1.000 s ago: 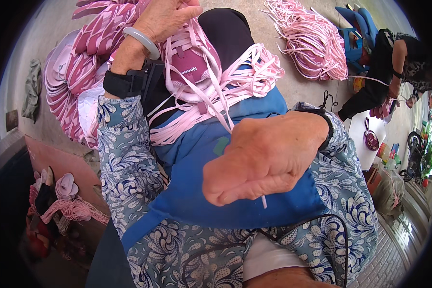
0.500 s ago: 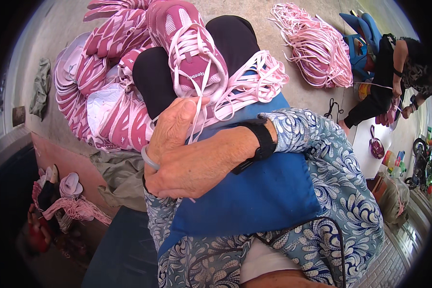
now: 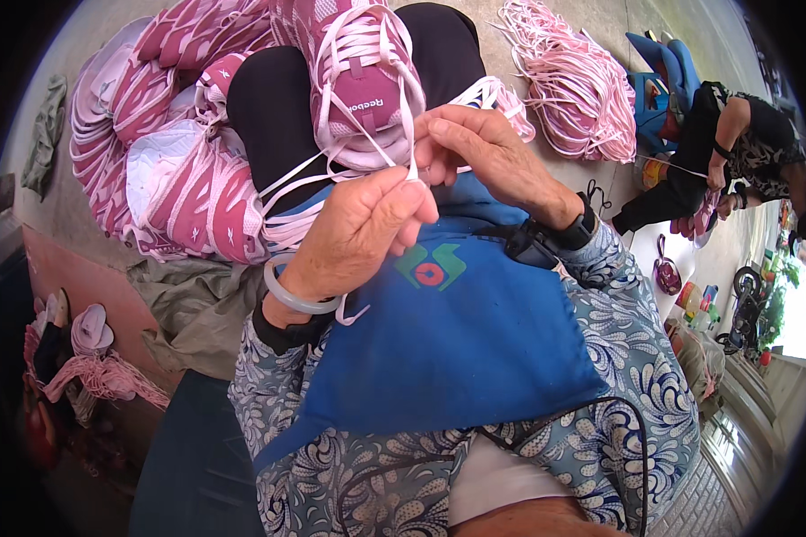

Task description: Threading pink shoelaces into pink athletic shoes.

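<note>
A pink sneaker (image 3: pixel 361 100) rests between my black-clad knees, its tongue toward me and its white-pink lacing running across the front. Below the tongue, my left hand (image 3: pixel 358 234) is closed, thumb and forefinger pinching a pale shoelace (image 3: pixel 410 172). A loose lace end hangs under that wrist. My right hand (image 3: pixel 488 152) is closed at the right of the shoe opening, fingertips on the lace close to my left fingertips. Its grip is partly hidden by its own fingers. A blue apron (image 3: pixel 457 358) covers my lap.
Many pink shoe uppers (image 3: pixel 188 192) are stacked at the left. A large bundle of pink laces (image 3: pixel 582 98) lies on the floor at the right, and more laces (image 3: pixel 501 94) drape over my right knee. Farther right, another person (image 3: pixel 743 148) handles a pink shoe piece.
My wrists were crossed, right forearm over left hand. Now they are apart: the right hand has moved up and right, and the lace is stretched between shoe and fingers.
</note>
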The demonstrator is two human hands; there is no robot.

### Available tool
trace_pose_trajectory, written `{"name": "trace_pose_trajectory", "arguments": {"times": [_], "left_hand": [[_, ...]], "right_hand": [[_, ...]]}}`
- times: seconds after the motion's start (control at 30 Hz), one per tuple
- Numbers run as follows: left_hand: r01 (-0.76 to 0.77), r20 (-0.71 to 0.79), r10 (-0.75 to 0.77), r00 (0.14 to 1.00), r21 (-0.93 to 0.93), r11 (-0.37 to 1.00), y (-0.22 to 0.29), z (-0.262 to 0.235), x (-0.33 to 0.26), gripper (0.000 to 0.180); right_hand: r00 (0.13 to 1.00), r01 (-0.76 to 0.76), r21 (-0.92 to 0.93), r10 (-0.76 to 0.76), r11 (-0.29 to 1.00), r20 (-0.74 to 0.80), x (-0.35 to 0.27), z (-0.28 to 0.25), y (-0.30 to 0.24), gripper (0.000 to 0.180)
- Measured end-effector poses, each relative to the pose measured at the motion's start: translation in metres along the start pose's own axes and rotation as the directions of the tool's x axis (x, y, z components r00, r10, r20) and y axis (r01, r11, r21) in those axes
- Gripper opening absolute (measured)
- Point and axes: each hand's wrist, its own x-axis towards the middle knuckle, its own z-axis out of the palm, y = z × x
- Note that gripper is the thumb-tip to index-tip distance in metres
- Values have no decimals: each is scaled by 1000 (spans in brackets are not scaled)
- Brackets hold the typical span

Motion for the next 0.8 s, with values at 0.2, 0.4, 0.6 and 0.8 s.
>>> {"name": "trace_pose_trajectory", "arguments": {"times": [0.2,0.4,0.6,0.8], "left_hand": [[27,115,-32,993,39,999,14,8,14,35],[43,-61,-46,997,-52,998,14,-37,-7,34],[-261,-297,139,945,-424,867,30,-97,3,33],[-293,-269,167,949,-546,785,9,-120,20,35]], "right_hand": [[950,-29,577,-156,816,269,35,18,28,43],[969,-18,357,-72,934,236,26,-4,9,34],[968,88,726,-229,682,98,50,-33,2,25],[966,-22,951,-237,307,99,80,-44,13,14]]}}
